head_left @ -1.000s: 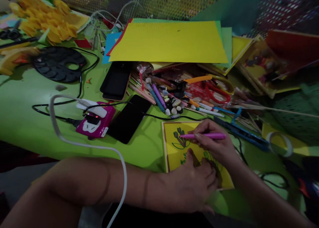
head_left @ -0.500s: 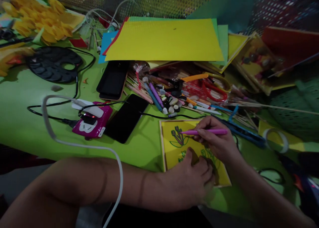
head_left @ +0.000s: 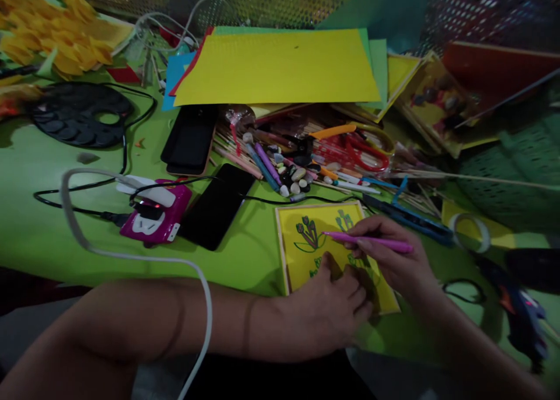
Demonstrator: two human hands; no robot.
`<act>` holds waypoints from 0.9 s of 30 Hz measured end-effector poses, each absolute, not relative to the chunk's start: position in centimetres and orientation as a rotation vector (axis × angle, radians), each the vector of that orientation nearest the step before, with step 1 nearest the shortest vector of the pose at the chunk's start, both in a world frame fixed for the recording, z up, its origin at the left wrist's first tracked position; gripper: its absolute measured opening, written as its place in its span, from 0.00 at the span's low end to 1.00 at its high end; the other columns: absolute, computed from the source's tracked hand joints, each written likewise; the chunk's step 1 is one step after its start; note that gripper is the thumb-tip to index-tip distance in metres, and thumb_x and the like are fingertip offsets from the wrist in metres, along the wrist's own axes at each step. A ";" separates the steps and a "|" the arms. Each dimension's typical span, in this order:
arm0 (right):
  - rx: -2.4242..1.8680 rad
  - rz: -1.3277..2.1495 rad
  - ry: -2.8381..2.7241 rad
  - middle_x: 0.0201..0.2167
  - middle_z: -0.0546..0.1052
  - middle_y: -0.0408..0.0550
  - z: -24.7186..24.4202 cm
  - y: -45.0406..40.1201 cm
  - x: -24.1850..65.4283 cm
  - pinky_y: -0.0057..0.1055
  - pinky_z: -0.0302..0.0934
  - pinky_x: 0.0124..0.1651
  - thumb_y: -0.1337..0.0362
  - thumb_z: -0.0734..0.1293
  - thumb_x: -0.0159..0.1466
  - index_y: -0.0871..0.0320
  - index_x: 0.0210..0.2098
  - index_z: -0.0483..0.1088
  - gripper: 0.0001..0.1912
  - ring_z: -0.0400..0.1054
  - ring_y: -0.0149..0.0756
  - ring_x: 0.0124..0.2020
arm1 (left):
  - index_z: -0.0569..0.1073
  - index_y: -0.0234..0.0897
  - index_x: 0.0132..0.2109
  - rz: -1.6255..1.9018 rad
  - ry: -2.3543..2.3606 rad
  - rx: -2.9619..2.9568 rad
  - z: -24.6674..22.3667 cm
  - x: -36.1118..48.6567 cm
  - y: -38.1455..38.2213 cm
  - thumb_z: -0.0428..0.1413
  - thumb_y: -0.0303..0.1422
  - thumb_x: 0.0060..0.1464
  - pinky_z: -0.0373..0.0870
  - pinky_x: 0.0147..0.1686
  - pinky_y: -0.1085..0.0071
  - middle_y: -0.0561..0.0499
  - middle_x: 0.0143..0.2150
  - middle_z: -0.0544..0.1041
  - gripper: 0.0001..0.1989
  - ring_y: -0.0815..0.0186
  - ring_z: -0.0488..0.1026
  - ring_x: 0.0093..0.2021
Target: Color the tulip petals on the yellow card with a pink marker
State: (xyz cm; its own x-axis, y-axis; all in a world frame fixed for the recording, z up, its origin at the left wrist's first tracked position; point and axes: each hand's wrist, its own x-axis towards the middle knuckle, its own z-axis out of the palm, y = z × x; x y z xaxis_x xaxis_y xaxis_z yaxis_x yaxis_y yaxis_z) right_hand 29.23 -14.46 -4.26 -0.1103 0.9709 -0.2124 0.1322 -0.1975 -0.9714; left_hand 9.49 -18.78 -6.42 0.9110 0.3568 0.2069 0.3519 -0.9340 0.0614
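My right hand (head_left: 391, 254) is closed on a pink marker pen (head_left: 376, 242), its tip pointing left. The tip sits just right of a tulip drawing (head_left: 308, 235) with dark stems and green leaf outlines; whether it touches the surface I cannot tell. That drawing is on a yellow panel (head_left: 292, 266) with a thin pale wooden frame. Other green flower outlines show at the panel's upper right and lower part, partly hidden by my hands. My left hand (head_left: 326, 312) lies across the panel's lower part, fingers stretched out and apart.
Beyond the panel lie a pile of pebbles (head_left: 295, 175), markers and sticks, red-handled scissors (head_left: 365, 155) and coloured sheets (head_left: 280, 67). Left are phones (head_left: 219, 207), a magenta power socket (head_left: 175, 213) and a black palette (head_left: 79, 114). A white cable (head_left: 144, 258) crosses above my left forearm. Tape (head_left: 470, 231) lies right.
The marker's tip has moved right, away from the tulip blooms, and my right hand has drawn back, uncovering flowers at the panel's upper right. My left hand stays on the panel.
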 end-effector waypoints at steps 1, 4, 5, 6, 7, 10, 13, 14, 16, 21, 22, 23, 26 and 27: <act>-1.395 1.388 -1.277 0.33 0.82 0.46 -4.4 -14.7 29.3 0.29 0.72 0.34 0.54 0.80 0.61 0.52 0.39 0.80 0.13 0.77 0.37 0.33 | 0.72 0.37 0.67 0.343 0.575 3.056 -6.5 9.5 -18.8 0.46 0.39 0.73 0.72 0.57 0.44 0.39 0.65 0.74 0.23 0.49 0.69 0.63; -1.408 1.347 -1.255 0.30 0.81 0.45 -5.1 -15.0 29.5 0.29 0.70 0.30 0.53 0.81 0.59 0.52 0.37 0.78 0.14 0.76 0.36 0.29 | 0.71 0.35 0.68 0.353 0.593 3.074 -6.8 9.6 -19.0 0.44 0.39 0.74 0.72 0.58 0.42 0.37 0.66 0.73 0.24 0.48 0.68 0.65; -1.416 1.329 -1.261 0.30 0.80 0.44 -5.2 -15.0 29.6 0.29 0.69 0.30 0.53 0.81 0.59 0.52 0.36 0.78 0.14 0.75 0.36 0.29 | 0.71 0.34 0.68 0.362 0.596 3.077 -6.9 9.6 -19.1 0.44 0.38 0.74 0.72 0.58 0.42 0.37 0.67 0.73 0.24 0.48 0.68 0.66; -1.426 1.311 -1.278 0.30 0.80 0.44 -5.3 -15.0 29.6 0.29 0.69 0.30 0.53 0.81 0.60 0.52 0.36 0.78 0.13 0.75 0.35 0.29 | 0.71 0.34 0.68 0.372 0.600 3.075 -6.9 9.6 -19.1 0.44 0.36 0.74 0.72 0.58 0.42 0.37 0.67 0.72 0.24 0.47 0.67 0.67; -1.430 1.293 -1.304 0.30 0.80 0.44 -5.4 -14.9 29.7 0.29 0.69 0.30 0.54 0.81 0.60 0.52 0.36 0.78 0.13 0.75 0.35 0.29 | 0.71 0.34 0.68 0.376 0.602 3.071 -6.9 9.6 -19.1 0.43 0.35 0.74 0.73 0.58 0.42 0.37 0.67 0.72 0.23 0.47 0.67 0.68; -1.433 1.245 -1.387 0.32 0.81 0.45 -5.4 -14.9 29.8 0.30 0.70 0.33 0.55 0.80 0.60 0.52 0.35 0.78 0.11 0.76 0.37 0.32 | 0.71 0.34 0.68 0.357 0.591 3.064 -6.7 9.6 -19.1 0.43 0.34 0.73 0.74 0.57 0.44 0.39 0.67 0.73 0.24 0.49 0.68 0.67; -1.428 1.236 -1.436 0.34 0.82 0.45 -5.3 -15.0 29.8 0.32 0.73 0.39 0.56 0.79 0.62 0.51 0.35 0.78 0.10 0.79 0.39 0.37 | 0.71 0.35 0.68 0.323 0.581 3.074 -6.5 9.5 -19.0 0.42 0.33 0.74 0.74 0.58 0.45 0.39 0.67 0.74 0.24 0.50 0.68 0.67; -1.430 1.238 -1.450 0.34 0.82 0.45 -5.3 -15.0 29.7 0.32 0.73 0.40 0.56 0.79 0.63 0.51 0.35 0.78 0.09 0.79 0.40 0.38 | 0.71 0.35 0.68 0.321 0.584 3.075 -6.4 9.5 -18.9 0.42 0.34 0.74 0.74 0.58 0.45 0.39 0.66 0.74 0.24 0.50 0.67 0.67; -1.436 1.241 -1.486 0.34 0.81 0.45 -5.4 -15.1 29.8 0.32 0.73 0.39 0.56 0.78 0.63 0.51 0.36 0.78 0.09 0.79 0.40 0.37 | 0.71 0.35 0.69 0.330 0.581 3.082 -6.5 9.5 -18.9 0.43 0.35 0.74 0.74 0.58 0.45 0.39 0.66 0.74 0.24 0.48 0.67 0.68; -1.448 1.249 -1.547 0.33 0.80 0.45 -5.7 -15.2 30.0 0.32 0.72 0.38 0.55 0.77 0.64 0.51 0.37 0.77 0.09 0.79 0.41 0.37 | 0.70 0.32 0.68 0.356 0.572 3.075 -6.7 9.5 -19.0 0.45 0.35 0.73 0.74 0.56 0.44 0.37 0.66 0.73 0.24 0.47 0.66 0.68; -1.447 1.250 -1.551 0.33 0.80 0.45 -5.7 -15.2 30.1 0.32 0.72 0.38 0.55 0.77 0.64 0.51 0.37 0.77 0.09 0.79 0.41 0.37 | 0.70 0.32 0.68 0.364 0.572 3.065 -6.6 9.5 -19.0 0.45 0.35 0.73 0.74 0.56 0.44 0.37 0.66 0.74 0.23 0.47 0.66 0.68; -1.448 1.252 -1.556 0.33 0.80 0.45 -5.7 -15.1 30.0 0.32 0.72 0.37 0.55 0.77 0.64 0.51 0.37 0.77 0.09 0.78 0.40 0.36 | 0.71 0.32 0.68 0.378 0.574 3.057 -6.6 9.5 -19.0 0.45 0.34 0.73 0.75 0.55 0.44 0.38 0.65 0.74 0.23 0.47 0.67 0.67; -1.456 1.243 -1.570 0.33 0.80 0.45 -5.6 -15.0 29.9 0.32 0.71 0.35 0.54 0.77 0.65 0.51 0.36 0.77 0.10 0.77 0.39 0.34 | 0.70 0.31 0.68 0.388 0.586 3.049 -6.6 9.5 -19.0 0.45 0.35 0.73 0.74 0.56 0.44 0.37 0.65 0.73 0.24 0.47 0.67 0.67; -1.454 1.237 -1.574 0.32 0.80 0.45 -5.6 -15.0 29.8 0.31 0.71 0.35 0.54 0.77 0.65 0.51 0.36 0.77 0.10 0.77 0.39 0.33 | 0.70 0.31 0.68 0.377 0.586 3.054 -6.6 9.5 -19.0 0.45 0.36 0.74 0.73 0.57 0.43 0.36 0.66 0.73 0.24 0.47 0.66 0.67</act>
State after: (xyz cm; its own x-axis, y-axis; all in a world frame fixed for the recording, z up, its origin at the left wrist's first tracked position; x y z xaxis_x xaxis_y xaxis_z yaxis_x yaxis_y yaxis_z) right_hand 29.81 -14.99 -5.60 -0.1690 0.9769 -0.1310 0.3584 -0.0629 -0.9315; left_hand 9.48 -18.99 -6.63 0.9010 0.3658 0.2332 0.3635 -0.9300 0.0542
